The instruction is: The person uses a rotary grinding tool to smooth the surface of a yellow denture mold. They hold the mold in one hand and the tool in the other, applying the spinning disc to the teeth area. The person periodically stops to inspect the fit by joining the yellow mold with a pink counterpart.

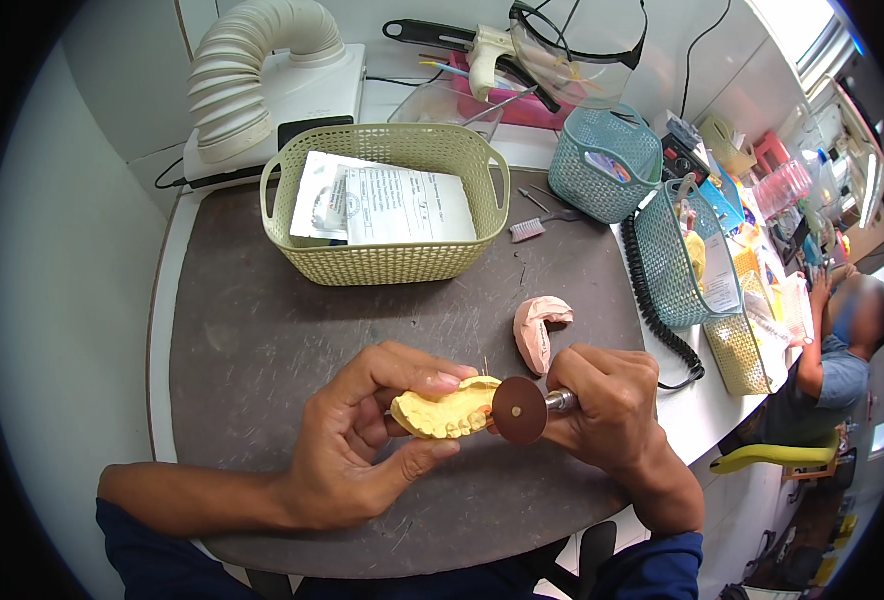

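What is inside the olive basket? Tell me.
The basket holds a white paper partly over a pale packet; most of what lies beneath them is covered and cannot be seen.

Yellow dental model [440, 411], brown disc [520, 420], pink cast [532, 338], olive lattice-patterned basket [382, 266]

The person's left forearm [202, 500] slants in low from the side, bare up to a dark blue sleeve [157, 560], and the left hand [357, 440] turns its palm inward. Its thumb [417, 460] presses from the near side while the fingers [422, 375] arch over the far side, making a firm pinch. Across from it, I see the right forearm [670, 488] angled up and inward, the right hand [607, 405] back upward, its fingers curled into a tight grip. Both hands sit close together.
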`<state>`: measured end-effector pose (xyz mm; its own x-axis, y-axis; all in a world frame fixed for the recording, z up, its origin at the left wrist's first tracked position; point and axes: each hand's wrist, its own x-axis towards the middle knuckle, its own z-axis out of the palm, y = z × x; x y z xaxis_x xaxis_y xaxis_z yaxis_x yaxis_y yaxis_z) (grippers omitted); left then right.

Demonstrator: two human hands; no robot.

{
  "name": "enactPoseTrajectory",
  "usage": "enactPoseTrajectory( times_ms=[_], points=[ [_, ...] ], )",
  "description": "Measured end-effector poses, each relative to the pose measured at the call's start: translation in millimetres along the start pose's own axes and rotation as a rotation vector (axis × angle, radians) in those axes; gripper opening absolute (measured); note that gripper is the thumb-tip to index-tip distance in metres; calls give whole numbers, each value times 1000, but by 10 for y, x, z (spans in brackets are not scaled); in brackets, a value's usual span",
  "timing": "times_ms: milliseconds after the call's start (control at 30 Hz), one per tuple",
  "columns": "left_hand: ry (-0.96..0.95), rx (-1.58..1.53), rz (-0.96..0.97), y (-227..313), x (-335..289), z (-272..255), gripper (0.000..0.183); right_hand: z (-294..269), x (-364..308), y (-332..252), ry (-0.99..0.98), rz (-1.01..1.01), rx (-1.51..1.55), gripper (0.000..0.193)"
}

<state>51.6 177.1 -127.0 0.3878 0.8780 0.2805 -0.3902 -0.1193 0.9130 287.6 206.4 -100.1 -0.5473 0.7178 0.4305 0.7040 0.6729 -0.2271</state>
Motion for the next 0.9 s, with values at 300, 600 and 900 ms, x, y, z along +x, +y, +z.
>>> enactPoseTrajectory(
  times_ms=[300, 600, 900],
  points=[
    [-4, 15, -1, 2, 7, 4, 37, 10, -7, 0, 14, -16, -4, 49],
    [23, -25, -34, 20, 3, 17, 36, -1, -2, -1, 21, 14, -5, 49],
    [-19, -33, 25, -20, -7, -17, 39, -5, 1, 1, 9, -3, 2, 49]
  ],
)
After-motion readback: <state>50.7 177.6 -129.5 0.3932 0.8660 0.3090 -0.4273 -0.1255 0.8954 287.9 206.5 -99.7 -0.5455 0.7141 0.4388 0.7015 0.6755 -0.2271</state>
